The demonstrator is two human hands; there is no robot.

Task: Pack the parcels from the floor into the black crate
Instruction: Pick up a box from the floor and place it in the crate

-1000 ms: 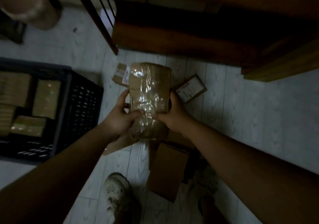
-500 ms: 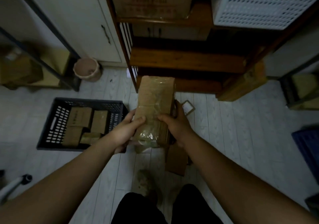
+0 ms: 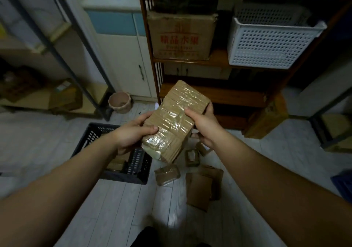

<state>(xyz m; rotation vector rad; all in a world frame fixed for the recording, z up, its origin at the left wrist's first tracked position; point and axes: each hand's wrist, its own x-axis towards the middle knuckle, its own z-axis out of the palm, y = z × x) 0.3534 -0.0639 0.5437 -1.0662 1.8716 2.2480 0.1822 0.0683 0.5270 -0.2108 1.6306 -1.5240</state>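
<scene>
both the left hand (image 3: 133, 134) and right hand (image 3: 203, 125) grasp the slick taped parcel (image 3: 175, 119), which could slip before reaching the black crate (image 3: 141, 163) at left.

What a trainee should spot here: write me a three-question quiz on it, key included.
1. True or false: both the left hand and the right hand grip the taped parcel.
2. The black crate stands: A) on the floor, left of the held parcel; B) on a tabletop; C) on the floor, right of the held parcel.
3. Short answer: does the floor hold parcels not yet packed?

Key: 1. True. 2. A. 3. Yes: several, such as the small taped parcel, lie right of the crate.
</scene>
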